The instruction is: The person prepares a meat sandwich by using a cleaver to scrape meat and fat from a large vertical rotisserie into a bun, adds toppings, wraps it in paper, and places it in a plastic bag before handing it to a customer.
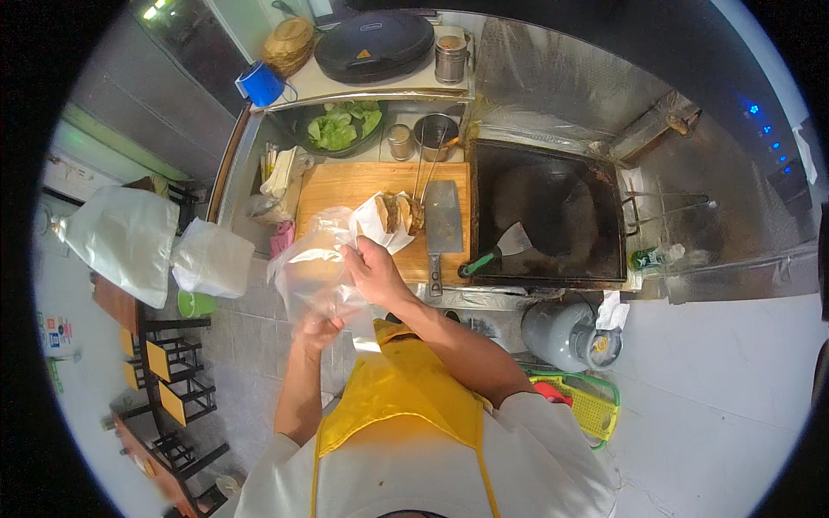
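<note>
A clear plastic bag is stretched between my two hands, over the near left part of the wooden cutting board. My right hand pinches its upper right side. Lower down, my left hand grips the bag's near edge and looks slightly blurred. Just beyond my right hand lie filled flatbreads in white paper on the board. Metal tongs touch or rest right beside them. To their right a cleaver lies flat, its handle towards me.
Right of the board is a black griddle with a green-handled scraper on its near left corner. Behind the board stand a bowl of lettuce, a shaker and a sauce pot. Plastic bags hang at left. A gas cylinder stands below the griddle.
</note>
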Tool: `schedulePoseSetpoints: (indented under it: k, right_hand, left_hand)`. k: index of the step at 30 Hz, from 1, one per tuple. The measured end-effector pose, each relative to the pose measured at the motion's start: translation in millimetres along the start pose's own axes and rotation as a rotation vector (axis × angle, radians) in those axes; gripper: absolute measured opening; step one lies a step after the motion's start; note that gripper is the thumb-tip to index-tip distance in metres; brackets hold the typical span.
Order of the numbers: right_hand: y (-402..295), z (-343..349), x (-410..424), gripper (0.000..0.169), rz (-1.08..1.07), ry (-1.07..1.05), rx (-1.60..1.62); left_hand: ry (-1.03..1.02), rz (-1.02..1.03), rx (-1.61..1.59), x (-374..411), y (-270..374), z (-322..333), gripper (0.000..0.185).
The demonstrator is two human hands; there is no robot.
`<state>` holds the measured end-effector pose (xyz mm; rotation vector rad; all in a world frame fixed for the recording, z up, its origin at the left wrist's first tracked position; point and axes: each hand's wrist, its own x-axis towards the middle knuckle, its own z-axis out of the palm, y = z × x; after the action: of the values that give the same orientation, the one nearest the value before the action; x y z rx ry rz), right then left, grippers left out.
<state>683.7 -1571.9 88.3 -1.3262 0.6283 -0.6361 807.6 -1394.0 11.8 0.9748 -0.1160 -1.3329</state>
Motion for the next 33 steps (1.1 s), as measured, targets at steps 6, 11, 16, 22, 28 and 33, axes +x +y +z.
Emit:
schedulePoseSetpoints:
  k: [6,11,16,22,28,33]
  right_hand:
    - [10.4,-8.1,15.0,0.032,-0.033,0.142,-0.257]
    - [7.3,5.3,17.7,0.033,-0.007,0.148,-0.224]
    - [57.3,15.0,34.4,0.031,0.001,0.127,-0.157]
    - [76.5,-2.2,39.9,0.029,0.327,0.142,0.033]
    - [29.2,35.8,16.2,0.024,-0.408,-0.187,-0.240]
    - [12.8,50.3,22.2,0.011,-0.109,-0.144,-0.183]
  left_hand:
    - [-0.034,0.291,0.126,-21.6,39.4,107.1,0.087]
    - [0.331,0.429,0.313,-5.9,43.4,63.4,0.022]
    - [0.350,0.485,0.404,-9.5,48.9,54.2,0.023]
    - [0.568,0.802,0.678,-2.9,59.4,67.8,0.018]
    - [0.661,0.774,0.839,-8.6,69.9,72.5,0.022]
    - [0.546,0.696,0.836,-5.4,70.0,97.2,0.033]
